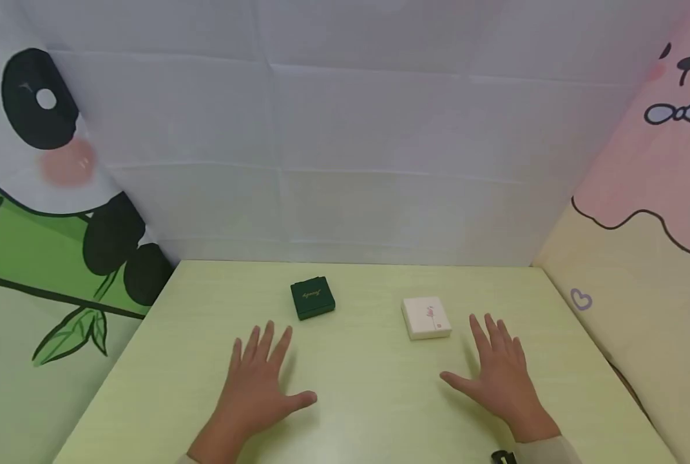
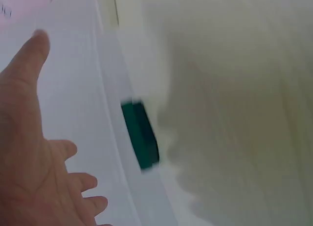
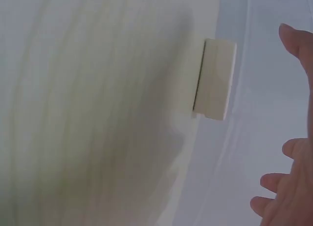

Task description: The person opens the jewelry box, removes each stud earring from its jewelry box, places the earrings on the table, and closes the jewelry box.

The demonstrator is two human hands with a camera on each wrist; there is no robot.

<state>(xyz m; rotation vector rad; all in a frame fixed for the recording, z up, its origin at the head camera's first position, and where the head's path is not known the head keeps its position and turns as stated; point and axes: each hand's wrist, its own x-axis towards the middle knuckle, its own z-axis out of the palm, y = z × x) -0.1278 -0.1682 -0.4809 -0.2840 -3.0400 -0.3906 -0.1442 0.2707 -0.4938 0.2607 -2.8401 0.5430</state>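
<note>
Two hands hover apart, empty; best grip the square dark-green box and square white box by opposite sides.

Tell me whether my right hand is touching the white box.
Apart. The head view shows a strip of table between the white box and your right hand; the right wrist view shows a gap too.

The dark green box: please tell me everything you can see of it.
The dark green box is low and squarish, with gold-coloured script on its top. It appears closed, perhaps made of card. It lies flat on the pale table, left of the white box and beyond the left hand. No hand touches it.
</note>
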